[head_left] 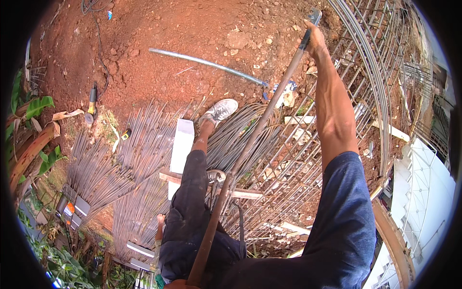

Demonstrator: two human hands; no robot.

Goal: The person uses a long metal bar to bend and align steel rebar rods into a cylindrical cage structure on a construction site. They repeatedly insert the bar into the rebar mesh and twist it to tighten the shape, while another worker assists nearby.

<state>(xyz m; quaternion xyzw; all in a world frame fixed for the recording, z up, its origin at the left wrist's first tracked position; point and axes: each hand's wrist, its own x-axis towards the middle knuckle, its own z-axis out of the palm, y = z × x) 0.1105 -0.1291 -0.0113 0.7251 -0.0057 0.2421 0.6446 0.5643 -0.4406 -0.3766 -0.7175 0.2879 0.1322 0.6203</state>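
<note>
My right hand reaches far forward and is closed round the dark upper section of a long rusty metal pole. Beyond the fingers a grey metal end sticks out. The pole slants down past my legs to the lower edge, with a joint or thicker spot midway. At its low end a brown patch, cut off by the picture's edge, may be my left hand; its fingers cannot be made out. One of my shoes, white and dirty, stands beside a bundle of bent steel rods.
Rebar mesh covers the right side, with long curved rods. A grey pipe lies on red soil. Left are an angle grinder, tape measure, rod bundles and a white block. A wooden plank crosses near my legs.
</note>
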